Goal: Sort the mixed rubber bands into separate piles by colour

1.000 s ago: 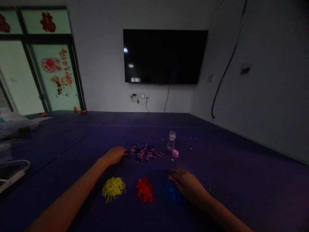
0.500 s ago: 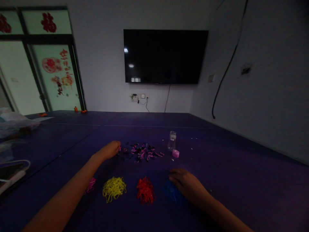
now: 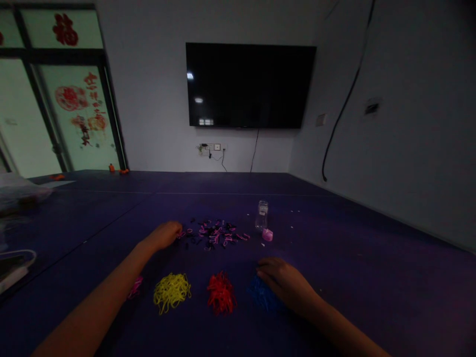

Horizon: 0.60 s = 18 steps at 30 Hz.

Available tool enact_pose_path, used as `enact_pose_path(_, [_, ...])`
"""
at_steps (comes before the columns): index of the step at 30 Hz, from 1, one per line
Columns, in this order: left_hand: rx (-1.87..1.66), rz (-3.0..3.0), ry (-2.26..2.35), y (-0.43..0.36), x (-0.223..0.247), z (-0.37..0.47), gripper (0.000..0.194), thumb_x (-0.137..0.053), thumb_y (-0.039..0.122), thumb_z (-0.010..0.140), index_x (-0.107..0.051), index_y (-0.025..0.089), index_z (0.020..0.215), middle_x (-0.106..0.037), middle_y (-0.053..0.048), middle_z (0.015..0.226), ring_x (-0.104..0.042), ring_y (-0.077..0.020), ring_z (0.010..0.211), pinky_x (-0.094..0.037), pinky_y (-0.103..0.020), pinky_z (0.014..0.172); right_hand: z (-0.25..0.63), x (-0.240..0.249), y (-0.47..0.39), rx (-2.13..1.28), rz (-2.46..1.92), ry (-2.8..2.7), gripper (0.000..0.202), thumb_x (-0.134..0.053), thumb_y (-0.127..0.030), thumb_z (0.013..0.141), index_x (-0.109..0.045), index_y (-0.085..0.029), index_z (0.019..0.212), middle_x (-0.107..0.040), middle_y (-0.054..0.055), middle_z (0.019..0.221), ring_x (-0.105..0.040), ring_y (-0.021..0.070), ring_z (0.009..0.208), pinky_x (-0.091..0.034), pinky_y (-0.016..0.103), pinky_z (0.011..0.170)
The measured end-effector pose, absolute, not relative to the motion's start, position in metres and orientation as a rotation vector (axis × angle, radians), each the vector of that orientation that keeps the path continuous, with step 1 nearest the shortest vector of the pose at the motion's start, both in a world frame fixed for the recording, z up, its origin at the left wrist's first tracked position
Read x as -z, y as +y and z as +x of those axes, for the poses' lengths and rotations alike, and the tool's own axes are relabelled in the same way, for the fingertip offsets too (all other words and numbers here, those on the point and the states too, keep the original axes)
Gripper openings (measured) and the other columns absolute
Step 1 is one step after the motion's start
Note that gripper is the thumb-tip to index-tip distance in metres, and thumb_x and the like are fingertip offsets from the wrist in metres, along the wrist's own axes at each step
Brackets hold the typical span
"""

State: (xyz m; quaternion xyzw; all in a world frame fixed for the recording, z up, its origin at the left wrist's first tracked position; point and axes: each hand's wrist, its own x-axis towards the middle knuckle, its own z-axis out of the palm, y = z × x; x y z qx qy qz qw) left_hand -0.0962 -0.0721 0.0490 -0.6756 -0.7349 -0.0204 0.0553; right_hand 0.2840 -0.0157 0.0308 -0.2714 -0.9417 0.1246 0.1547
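My left hand (image 3: pixel 168 234) is at the left edge of a mixed pile of black and pink rubber bands (image 3: pixel 215 234). Its fingers are pinched together, with a pink rubber band (image 3: pixel 180 235) at the tips. Resting beside and partly over the blue rubber bands (image 3: pixel 262 293) is my right hand (image 3: pixel 277 273), its fingers loosely extended and nothing seen in them. Between my arms lie a heap of yellow rubber bands (image 3: pixel 171 291) and a heap of red rubber bands (image 3: pixel 220 292). My left forearm partly hides some pink rubber bands (image 3: pixel 136 286).
A clear bottle (image 3: pixel 262 215) stands behind the mixed pile, with a pink cap (image 3: pixel 267 235) beside it on the purple surface (image 3: pixel 334 238). At the left edge are crumpled plastic (image 3: pixel 22 191) and a white-edged object (image 3: pixel 15 277). A television (image 3: pixel 251 85) hangs on the wall.
My left hand has moved slightly down and left at the edge of the mixed pile, fingers still pinched. My right hand stays by the blue bands. The whole view has shifted a little.
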Motion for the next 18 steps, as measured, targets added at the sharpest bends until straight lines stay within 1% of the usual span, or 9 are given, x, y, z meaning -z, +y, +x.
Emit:
enact_pose_path(3, [0.098,-2.074,-2.196,-0.072,-0.049,-0.097,0.020,-0.047,0.009,0.075,-0.063,0.018,0.085,-0.065,-0.007,0.090,-0.059,-0.0183,0.085,-0.041,-0.026,0.073,0.284,-0.032,-0.017,-0.360,-0.767,-2.697,0.040,-0.032,-0.036,0.092,-0.068,-0.019,0.097,-0.064,0.009,0.110,-0.058,0.0206,0.100,-0.042,0.032,0.089])
enact_pose_path(6, [0.103,-2.087,-2.163,-0.073,-0.049,-0.095,0.033,-0.047,0.006,0.075,-0.063,0.020,0.100,-0.064,-0.009,0.097,-0.058,-0.0201,0.092,-0.041,-0.028,0.078,0.283,-0.032,-0.018,-0.365,-0.778,-2.694,0.040,-0.031,-0.035,0.093,-0.068,-0.018,0.097,-0.064,0.009,0.108,-0.058,0.0205,0.099,-0.042,0.032,0.088])
enact_pose_path(9, [0.051,-2.107,-2.133,-0.073,-0.048,-0.092,0.044,-0.046,0.003,0.074,-0.061,0.022,0.111,-0.063,-0.009,0.096,-0.057,-0.0223,0.092,-0.042,-0.031,0.078,0.283,-0.032,-0.018,-0.372,-0.773,-2.690,0.040,-0.032,-0.035,0.092,-0.068,-0.019,0.097,-0.064,0.009,0.108,-0.058,0.0205,0.098,-0.042,0.032,0.088])
enact_pose_path(12, [0.029,-2.106,-2.093,-0.072,-0.046,-0.091,0.045,-0.044,0.004,0.076,-0.061,0.024,0.113,-0.063,-0.010,0.095,-0.056,-0.0237,0.093,-0.042,-0.033,0.077,0.283,-0.032,-0.017,-0.365,-0.767,-2.693,0.039,-0.032,-0.035,0.092,-0.068,-0.019,0.096,-0.064,0.009,0.108,-0.058,0.0203,0.099,-0.043,0.031,0.087])
enact_pose_path(13, [0.040,-2.112,-2.075,-0.071,-0.045,-0.092,0.045,-0.044,0.005,0.077,-0.061,0.026,0.113,-0.062,-0.010,0.098,-0.054,-0.0240,0.097,-0.042,-0.033,0.078,0.283,-0.032,-0.018,-0.363,-0.769,-2.693,0.039,-0.032,-0.035,0.092,-0.068,-0.019,0.096,-0.064,0.009,0.109,-0.058,0.0202,0.099,-0.043,0.031,0.087])
enact_pose_path(16, [0.091,-2.140,-2.037,-0.065,-0.039,-0.097,0.050,-0.045,0.002,0.074,-0.060,0.029,0.112,-0.058,-0.007,0.118,-0.047,-0.0247,0.111,-0.042,-0.036,0.084,0.283,-0.032,-0.018,-0.364,-0.784,-2.685,0.039,-0.033,-0.035,0.092,-0.069,-0.019,0.096,-0.064,0.009,0.109,-0.058,0.0206,0.100,-0.042,0.032,0.088])
enact_pose_path(18, [0.127,-2.190,-2.025,-0.058,-0.035,-0.101,0.051,-0.044,0.000,0.072,-0.060,0.028,0.112,-0.056,-0.006,0.123,-0.046,-0.0232,0.114,-0.041,-0.036,0.086,0.283,-0.033,-0.019,-0.365,-0.788,-2.683,0.038,-0.033,-0.034,0.092,-0.069,-0.019,0.095,-0.065,0.009,0.108,-0.058,0.0206,0.100,-0.041,0.032,0.089])
